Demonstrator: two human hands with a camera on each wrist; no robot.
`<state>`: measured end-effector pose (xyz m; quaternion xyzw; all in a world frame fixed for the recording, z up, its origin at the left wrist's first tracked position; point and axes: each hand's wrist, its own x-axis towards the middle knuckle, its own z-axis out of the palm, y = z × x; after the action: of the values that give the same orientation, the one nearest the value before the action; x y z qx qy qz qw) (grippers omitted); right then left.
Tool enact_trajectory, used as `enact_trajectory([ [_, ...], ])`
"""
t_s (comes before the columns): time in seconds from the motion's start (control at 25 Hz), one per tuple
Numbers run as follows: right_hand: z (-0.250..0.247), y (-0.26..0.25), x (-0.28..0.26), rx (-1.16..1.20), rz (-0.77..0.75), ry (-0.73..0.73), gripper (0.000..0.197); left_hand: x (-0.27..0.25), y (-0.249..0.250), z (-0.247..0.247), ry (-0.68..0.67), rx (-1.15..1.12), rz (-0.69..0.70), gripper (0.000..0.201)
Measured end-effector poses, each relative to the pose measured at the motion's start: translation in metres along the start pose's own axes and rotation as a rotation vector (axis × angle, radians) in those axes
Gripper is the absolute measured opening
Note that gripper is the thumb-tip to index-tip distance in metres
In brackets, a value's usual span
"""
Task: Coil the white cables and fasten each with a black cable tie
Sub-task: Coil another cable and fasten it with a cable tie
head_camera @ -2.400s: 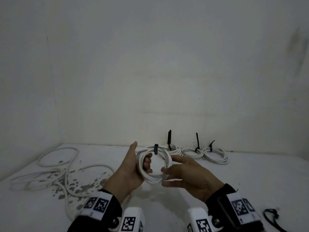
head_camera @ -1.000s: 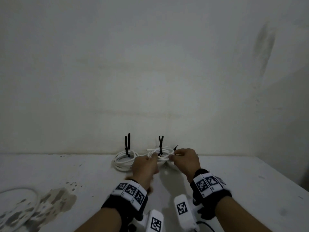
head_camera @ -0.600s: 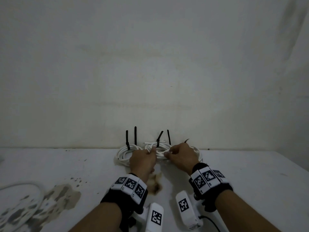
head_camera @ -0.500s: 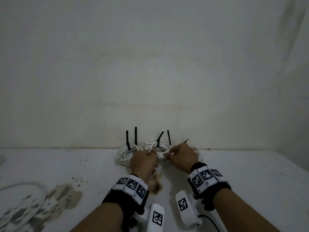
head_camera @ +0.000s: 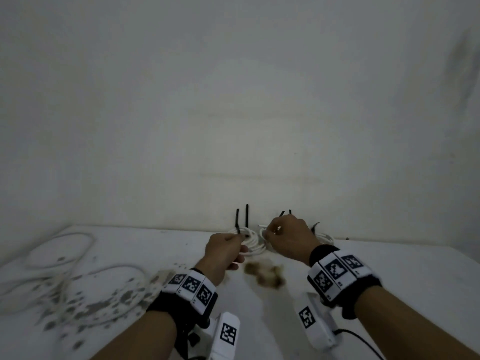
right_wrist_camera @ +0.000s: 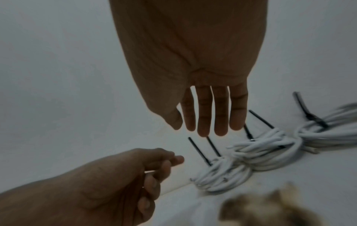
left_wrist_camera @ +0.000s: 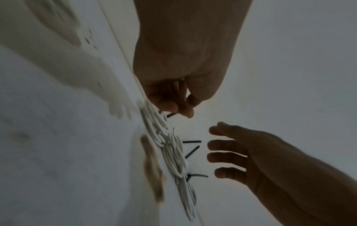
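Far left of head view, loose white cables (head_camera: 65,271) sprawl over a stained bench (head_camera: 402,276). Centre: left hand (head_camera: 223,253) w/ fingers loosely curled, holding nothing; right hand (head_camera: 288,237) w/ fingers straight, spread. Both hover just in front of tied coils (right_wrist_camera: 249,159) w/ black ties (right_wrist_camera: 199,150) upright by the wall; brown stain (head_camera: 265,275) between the wrists.

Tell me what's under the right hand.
Under the right hand, whose straight fingers hold nothing, lie tied white coils in a row by the wall, black tie tails sticking up. In the head view the hand covers the middle coil.
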<state>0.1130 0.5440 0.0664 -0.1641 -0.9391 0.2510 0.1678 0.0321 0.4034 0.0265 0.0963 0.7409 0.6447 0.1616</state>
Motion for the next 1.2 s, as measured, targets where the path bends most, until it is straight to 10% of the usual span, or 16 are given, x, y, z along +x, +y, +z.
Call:
enact_trajectory([
  [0.4,0.092,-0.195,-0.071,-0.180,-0.442,-0.602,0.029,-0.083,-0.038,-0.225,0.202,0.106,-0.092,0.015],
  [0.56,0.150,-0.226,-0.081,-0.454,-0.466,-0.736,0.064,-0.106,-0.053,-0.297,0.245,0.099,-0.141,0.021],
  [0.88,0.182,-0.236,-0.066,-0.400,-0.468,-0.641,0.030,-0.101,-0.062,-0.323,0.242,0.247,-0.170,0.022],
  [1.12,0.062,-0.274,-0.045,-0.021,-0.502,-0.227,0.031,-0.058,-0.045,-0.317,0.100,0.371,-0.180,0.118],
  [1.2,0.021,-0.284,-0.048,0.205,-0.454,-0.101,0.033,-0.047,-0.040,-0.308,0.089,0.404,-0.179,0.120],
])
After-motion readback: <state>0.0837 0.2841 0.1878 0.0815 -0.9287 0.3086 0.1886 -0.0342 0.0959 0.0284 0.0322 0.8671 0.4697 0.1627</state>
